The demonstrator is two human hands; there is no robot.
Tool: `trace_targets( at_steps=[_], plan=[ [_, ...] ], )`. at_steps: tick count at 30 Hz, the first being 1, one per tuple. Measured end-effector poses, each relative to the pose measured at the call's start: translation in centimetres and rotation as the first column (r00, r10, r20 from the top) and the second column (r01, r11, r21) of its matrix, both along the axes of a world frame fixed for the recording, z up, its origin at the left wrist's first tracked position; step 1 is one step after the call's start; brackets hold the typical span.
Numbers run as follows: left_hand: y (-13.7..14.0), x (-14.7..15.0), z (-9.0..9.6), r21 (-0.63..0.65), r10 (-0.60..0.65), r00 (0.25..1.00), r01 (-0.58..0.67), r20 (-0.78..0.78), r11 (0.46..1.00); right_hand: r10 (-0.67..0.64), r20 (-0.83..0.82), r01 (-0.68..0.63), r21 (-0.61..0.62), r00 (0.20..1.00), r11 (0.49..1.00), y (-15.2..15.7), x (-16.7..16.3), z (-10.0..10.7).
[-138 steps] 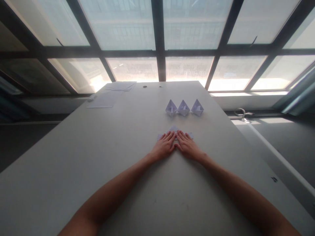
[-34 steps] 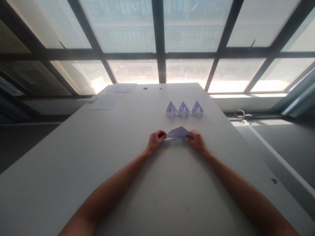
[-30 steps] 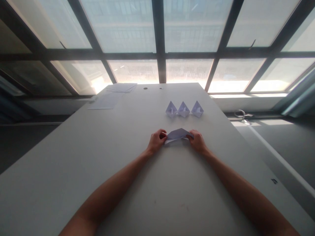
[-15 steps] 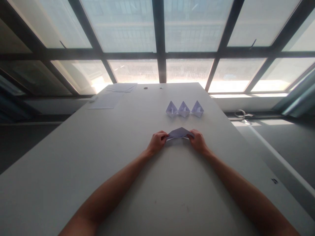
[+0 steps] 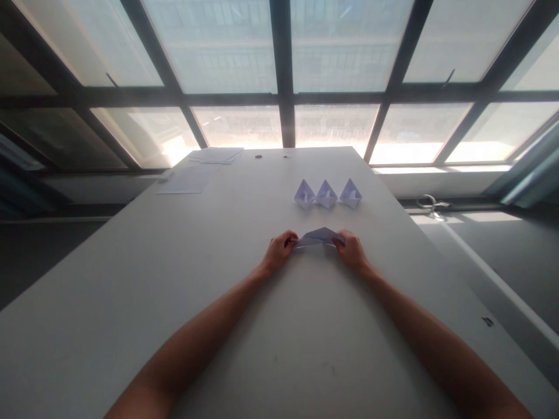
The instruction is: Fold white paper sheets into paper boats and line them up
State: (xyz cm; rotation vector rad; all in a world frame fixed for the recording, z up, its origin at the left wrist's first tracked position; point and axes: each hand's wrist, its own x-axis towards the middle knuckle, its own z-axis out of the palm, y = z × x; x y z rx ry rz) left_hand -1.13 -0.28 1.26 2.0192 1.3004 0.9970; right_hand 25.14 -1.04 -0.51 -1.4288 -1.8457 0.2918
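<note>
A folded sheet of white paper [image 5: 320, 235], peaked in the middle like a paper hat, is stretched between my two hands just above the table. My left hand [image 5: 279, 250] pinches its left end. At the right end, my right hand [image 5: 349, 249] grips the paper between thumb and fingers. Beyond my hands, three folded paper boats stand in a row: a left boat [image 5: 304, 195], a middle boat [image 5: 326, 195] and a right boat [image 5: 350, 194].
The white table [image 5: 183, 302] runs away from me to the windows. Several loose paper sheets [image 5: 186, 179] lie at its far left. A dark round hole [image 5: 258, 156] is near the far edge. On the right sits a small dark mark [image 5: 487, 321].
The folded paper has tilted and flattened slightly, its peak a little lower and further right. The fingers of my left hand have shifted on its end. The paper boats have stayed put.
</note>
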Motion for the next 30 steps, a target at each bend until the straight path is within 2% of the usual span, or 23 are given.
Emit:
trace_targets(
  at_steps=[6, 11, 21, 25, 30],
  plan=[
    [-0.01, 0.13, 0.06, -0.058, 0.038, 0.994, -0.032, 0.1, 0.998, 0.007, -0.007, -0.007, -0.008, 1.0, 1.0, 0.04, 0.0, -0.13],
    [-0.02, 0.24, 0.15, -0.039, 0.043, 0.998, -0.041, 0.055, 0.998, 0.023, -0.009, -0.024, -0.004, 1.0, 1.0, 0.04, 0.0, -0.02],
    [-0.05, 0.21, -0.41, 0.134, -0.04, 0.999, 0.036, 0.026, 0.99, 0.024, -0.021, -0.024, 0.005, 0.999, 1.0, -0.02, -0.15, 0.06],
    [0.16, 0.07, -0.48, 0.053, -0.002, 1.0, 0.003, -0.018, 0.999, 0.077, -0.011, -0.077, 0.026, 0.997, 0.997, -0.17, -0.24, 0.24],
    [0.24, 0.19, -0.37, -0.01, 0.007, 1.0, -0.007, 0.008, 1.0, 0.126, 0.006, -0.127, 0.025, 0.992, 0.992, -0.36, -0.34, 0.29]
  ],
)
